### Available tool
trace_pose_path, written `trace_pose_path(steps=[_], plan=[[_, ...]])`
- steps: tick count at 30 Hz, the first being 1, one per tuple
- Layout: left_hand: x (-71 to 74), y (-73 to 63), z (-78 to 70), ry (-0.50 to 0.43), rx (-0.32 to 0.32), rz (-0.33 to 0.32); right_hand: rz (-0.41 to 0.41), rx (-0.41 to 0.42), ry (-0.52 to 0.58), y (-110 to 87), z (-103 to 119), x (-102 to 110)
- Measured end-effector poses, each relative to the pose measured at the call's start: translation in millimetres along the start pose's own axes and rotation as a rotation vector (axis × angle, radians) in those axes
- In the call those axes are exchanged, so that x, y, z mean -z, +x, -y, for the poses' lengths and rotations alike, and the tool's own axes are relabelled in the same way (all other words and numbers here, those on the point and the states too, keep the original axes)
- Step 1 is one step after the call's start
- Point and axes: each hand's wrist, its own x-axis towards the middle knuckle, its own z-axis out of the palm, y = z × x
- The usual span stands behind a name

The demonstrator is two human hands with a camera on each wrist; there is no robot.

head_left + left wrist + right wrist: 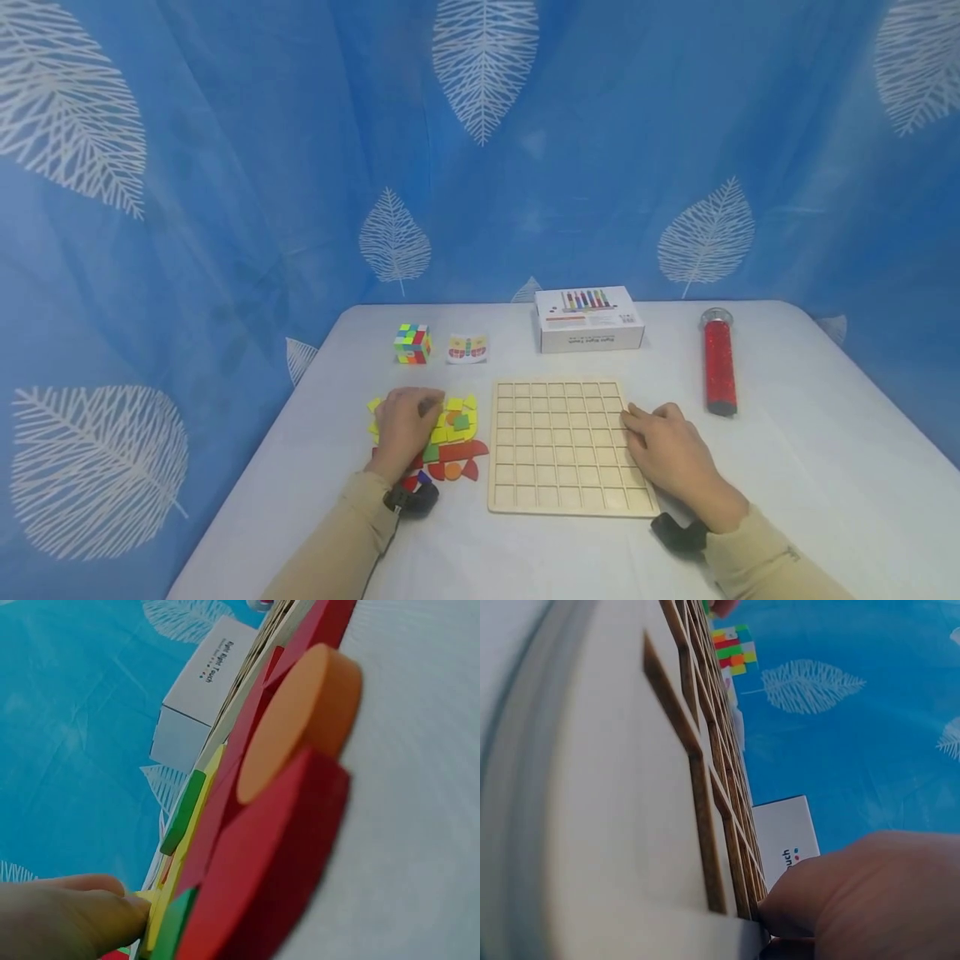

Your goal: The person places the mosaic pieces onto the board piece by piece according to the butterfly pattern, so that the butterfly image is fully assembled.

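My left hand is over a pile of flat coloured blocks. In the left wrist view its thumb and forefinger pinch a yellow block; the other fingers are hidden. Around that hand lie yellow blocks, a green square block, red blocks and an orange round block. A wooden grid board with bare square cells lies flat to the right of the pile. My right hand holds the board's right edge, fingertips at the rim.
Behind the pile stand a puzzle cube and a small picture card. A white box sits at the back, beyond the board. To the right lies a red glittery cylinder. A blue curtain hangs behind the white table.
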Motion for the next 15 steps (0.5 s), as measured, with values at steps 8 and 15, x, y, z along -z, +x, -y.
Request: trace_pose_path(steps=[8, 15], plan=[[1.4, -4.0, -3.2, -0.057, -0.008, -0.029, -0.002, 0.005, -0.005, -3.0, 3, 4], [4.4, -16.0, -23.5, -0.291, 0.049, -0.031, -0.018, 0.03, -0.011, -3.4, 4, 6]])
